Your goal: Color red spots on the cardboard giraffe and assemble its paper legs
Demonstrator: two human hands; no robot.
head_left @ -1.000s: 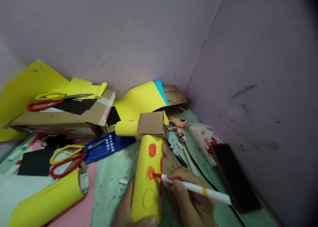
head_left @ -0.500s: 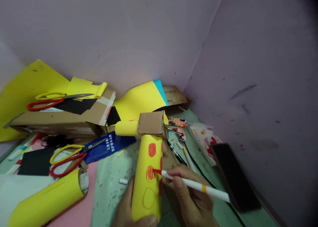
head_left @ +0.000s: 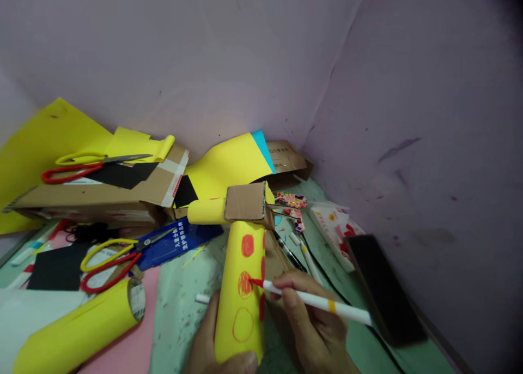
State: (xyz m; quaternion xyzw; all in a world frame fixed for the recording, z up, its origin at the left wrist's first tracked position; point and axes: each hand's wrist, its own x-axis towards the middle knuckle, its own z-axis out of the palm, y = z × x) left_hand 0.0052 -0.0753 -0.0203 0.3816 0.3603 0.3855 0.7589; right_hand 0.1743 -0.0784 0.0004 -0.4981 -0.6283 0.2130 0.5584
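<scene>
Purple walls (head_left: 229, 52) back a cluttered green table (head_left: 175, 314), where a spotted tube (head_left: 239, 303) stands out. Left of the tube, the left hand (head_left: 206, 341) wraps its near end; to its right, the right hand (head_left: 312, 322) pinches a marker (head_left: 314, 300), red tip at the half-filled middle spot (head_left: 245, 284). A cardboard block (head_left: 245, 202) sits at the tube's far end. From here, a loosened left grip could let the tube roll, streaking red past the outline; squeezing harder might dent it.
</scene>
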